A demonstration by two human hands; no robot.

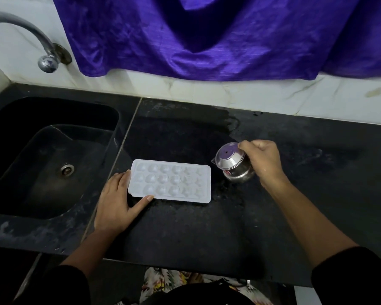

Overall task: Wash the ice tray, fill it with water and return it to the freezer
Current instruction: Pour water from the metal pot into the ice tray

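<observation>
Dark sink at the left, left hand on the black worktop, grip apart, straight fingers against the left end of the white ice tray, steel pot tilted just right of it, right hand with grip clamped round the pot.

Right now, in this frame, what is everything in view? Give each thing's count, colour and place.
ice tray: one, white, flat on the counter, right of the sink
steel jug: one, silver, tilted, just right of the tray
counter: one, black, across the frame
sink: one, black, left side
drain: one, metal, sink bottom
tap: one, silver, upper left
cloth: one, purple, hanging above the counter
wall: one, white, behind the counter
left hand: fingers straight, touching the tray's left end
right hand: fingers curled round the jug
</observation>
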